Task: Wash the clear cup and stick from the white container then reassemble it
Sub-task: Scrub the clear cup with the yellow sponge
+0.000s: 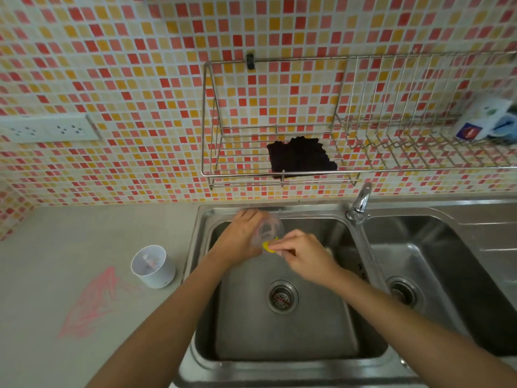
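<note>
Clear cup (269, 230), held over the sink's (279, 337) twelve-o'clock end in the left hand's (242, 236) closed grip while the right hand (303, 254) pinches a yellow sponge (269, 245) against it, could slip once wet and soapy.

The person shows 2 bare forearms (173, 317), a bare left hand (243, 233) and a bare right hand (305, 253).

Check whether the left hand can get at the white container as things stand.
Probably yes by path: the white container stands on the counter left of the sink, nothing between. But the left hand grips the clear cup, so it would have to let go first.
</note>
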The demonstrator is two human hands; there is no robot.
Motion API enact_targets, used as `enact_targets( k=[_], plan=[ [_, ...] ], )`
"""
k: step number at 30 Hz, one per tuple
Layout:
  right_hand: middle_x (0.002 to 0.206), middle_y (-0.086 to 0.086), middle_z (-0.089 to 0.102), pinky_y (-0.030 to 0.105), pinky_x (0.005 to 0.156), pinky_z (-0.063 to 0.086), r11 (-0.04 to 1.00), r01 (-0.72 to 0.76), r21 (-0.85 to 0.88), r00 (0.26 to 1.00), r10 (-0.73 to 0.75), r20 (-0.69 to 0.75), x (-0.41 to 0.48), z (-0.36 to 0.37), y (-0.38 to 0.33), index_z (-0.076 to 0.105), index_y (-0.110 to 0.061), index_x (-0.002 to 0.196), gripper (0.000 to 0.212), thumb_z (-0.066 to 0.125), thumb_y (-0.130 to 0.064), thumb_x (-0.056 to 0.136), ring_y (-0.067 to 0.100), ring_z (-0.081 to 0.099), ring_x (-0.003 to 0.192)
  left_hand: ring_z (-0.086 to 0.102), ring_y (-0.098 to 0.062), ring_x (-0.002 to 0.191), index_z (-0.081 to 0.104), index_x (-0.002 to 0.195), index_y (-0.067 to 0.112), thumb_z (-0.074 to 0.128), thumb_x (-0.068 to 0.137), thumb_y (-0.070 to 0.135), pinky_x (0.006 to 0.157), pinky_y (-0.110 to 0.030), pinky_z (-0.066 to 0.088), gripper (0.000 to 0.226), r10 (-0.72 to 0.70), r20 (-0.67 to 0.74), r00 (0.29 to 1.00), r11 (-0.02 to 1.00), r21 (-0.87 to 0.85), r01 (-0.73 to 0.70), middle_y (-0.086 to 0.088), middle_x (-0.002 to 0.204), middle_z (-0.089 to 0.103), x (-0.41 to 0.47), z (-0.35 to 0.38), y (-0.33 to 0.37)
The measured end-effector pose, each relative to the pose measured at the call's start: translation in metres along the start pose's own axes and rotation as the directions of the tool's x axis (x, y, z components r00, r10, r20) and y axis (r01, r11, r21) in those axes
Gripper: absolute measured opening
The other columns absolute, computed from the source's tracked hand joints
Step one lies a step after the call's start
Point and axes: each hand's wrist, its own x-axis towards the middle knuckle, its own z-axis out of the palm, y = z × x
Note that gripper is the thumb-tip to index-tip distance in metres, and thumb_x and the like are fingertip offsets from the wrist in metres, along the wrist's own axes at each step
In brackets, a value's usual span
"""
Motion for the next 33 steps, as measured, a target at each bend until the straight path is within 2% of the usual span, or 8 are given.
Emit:
enact_targets(
  k=[3,7,11,14,18,21,28,33],
  plan=[
    [0.102,-0.014,0.065,0.009,0.084,0.037,0.999,0.033,-0.019,0.998,-0.032,0.054,0.000,-0.002,0.003,0.071,-0.023,0.112,0.032,0.063,-0.005,0.086,0.001,0.052,0.090,0.045,-0.019,0.120,0.050,0.131,0.015,0.076,0.074,0.025,0.093,-0.017,0.028,0.063,-0.002,-0.014,1.000,1.000,0.017,0.002,-0.002,0.128,0.055,-0.001,0.004,0.002],
    [0.105,-0.012,0.070,0.035,0.076,0.044,0.870,0.248,-0.427,0.967,-0.245,0.063,0.008,-0.001,0.026,0.071,-0.024,0.102,0.051,0.080,-0.003,0.056,0.020,0.058,0.100,0.045,-0.019,0.119,0.049,0.131,0.016,0.072,0.076,0.019,0.097,-0.021,0.033,0.060,-0.036,-0.013,0.999,0.999,-0.002,0.036,-0.001,0.128,0.055,0.003,0.008,0.006],
    [0.098,-0.012,0.072,0.028,0.079,0.046,0.990,0.074,-0.119,0.996,-0.079,-0.038,0.002,0.008,0.011,0.074,-0.024,0.105,0.038,0.071,-0.001,0.074,0.013,0.060,0.090,0.044,-0.020,0.121,0.047,0.132,0.016,0.073,0.074,0.018,0.098,-0.021,0.032,0.063,-0.037,0.012,0.999,0.999,0.029,0.036,-0.001,0.129,0.053,0.005,0.009,0.003],
    [0.074,-0.014,0.066,0.013,0.068,0.046,0.955,-0.172,0.241,0.983,0.151,0.104,0.005,0.009,0.005,0.075,-0.023,0.104,0.025,0.063,-0.008,0.088,0.004,0.063,0.062,0.043,-0.018,0.122,0.045,0.132,0.020,0.076,0.071,0.024,0.102,-0.025,0.033,0.069,-0.076,0.052,0.996,0.997,0.035,0.074,0.001,0.132,0.051,0.000,0.015,-0.003],
    [0.105,-0.012,0.070,0.034,0.087,0.043,0.993,0.071,-0.099,0.991,-0.058,0.122,0.012,0.004,0.019,0.071,-0.028,0.112,0.031,0.061,-0.010,0.089,0.012,0.055,0.101,0.045,-0.019,0.120,0.044,0.131,0.026,0.071,0.072,0.029,0.103,-0.035,0.042,0.064,-0.102,0.084,0.991,0.995,0.016,0.101,0.004,0.128,0.052,0.000,0.017,-0.009],
    [0.109,-0.014,0.070,0.043,0.080,0.047,0.953,0.214,-0.215,0.975,-0.194,0.112,0.012,0.009,0.024,0.071,-0.026,0.110,0.036,0.067,-0.004,0.082,0.019,0.054,0.103,0.042,-0.019,0.123,0.042,0.134,0.025,0.073,0.070,0.024,0.105,-0.033,0.039,0.071,-0.102,0.128,0.986,0.994,-0.012,0.105,0.003,0.131,0.050,0.002,0.014,-0.016],
    [0.106,-0.002,0.071,0.028,0.081,0.051,0.956,0.235,-0.176,0.971,-0.240,-0.010,0.011,0.013,0.012,0.071,-0.014,0.107,0.033,0.076,-0.004,0.076,0.022,0.058,0.094,0.042,-0.018,0.128,0.038,0.141,0.022,0.079,0.065,0.018,0.110,-0.036,0.033,0.086,-0.084,0.142,0.986,0.952,-0.282,0.121,-0.001,0.138,0.048,0.002,0.004,-0.022],
    [0.111,-0.001,0.069,0.024,0.088,0.045,0.959,0.227,-0.168,0.973,-0.232,-0.014,0.018,0.011,0.005,0.069,-0.013,0.112,0.033,0.069,-0.001,0.081,0.020,0.054,0.099,0.042,-0.014,0.120,0.041,0.134,0.012,0.085,0.063,0.026,0.100,-0.024,0.035,0.085,-0.126,-0.030,0.992,0.951,-0.289,0.112,-0.002,0.132,0.047,0.002,0.017,-0.024]
  ],
)
